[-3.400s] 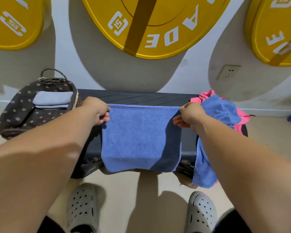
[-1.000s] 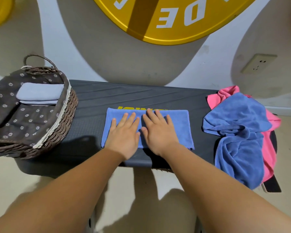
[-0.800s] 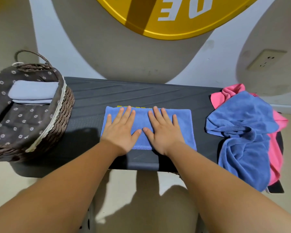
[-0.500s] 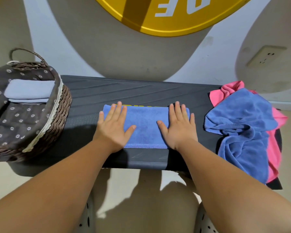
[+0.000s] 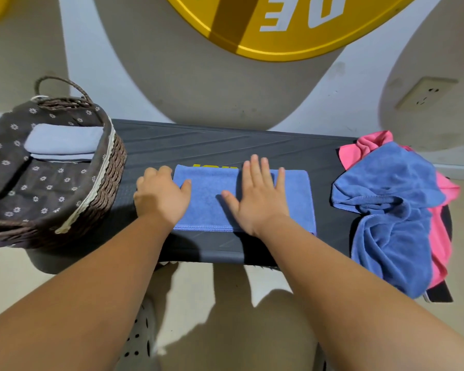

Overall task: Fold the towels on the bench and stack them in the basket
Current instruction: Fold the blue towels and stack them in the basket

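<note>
A blue towel (image 5: 212,202), folded into a long strip, lies flat in the middle of the dark bench (image 5: 225,145). My left hand (image 5: 160,195) is at its left end, thumb on top and fingers curled round the edge. My right hand (image 5: 257,199) presses flat on the middle of the strip with straight fingers. At the bench's left end stands the wicker basket (image 5: 102,183) with a flowered lining; a folded pale blue towel (image 5: 62,139) lies inside. Heaped on the right end are a crumpled blue towel (image 5: 386,188) and a pink towel (image 5: 364,147), both hanging over the front edge.
The bench stands against a wall with a large yellow disc (image 5: 279,22) and a socket (image 5: 423,93). One of my grey perforated shoes (image 5: 140,341) shows on the floor below the front edge.
My left hand slid off to the strip's left end and curled round its edge. My right hand moved from the right part to the middle and stays flat.
</note>
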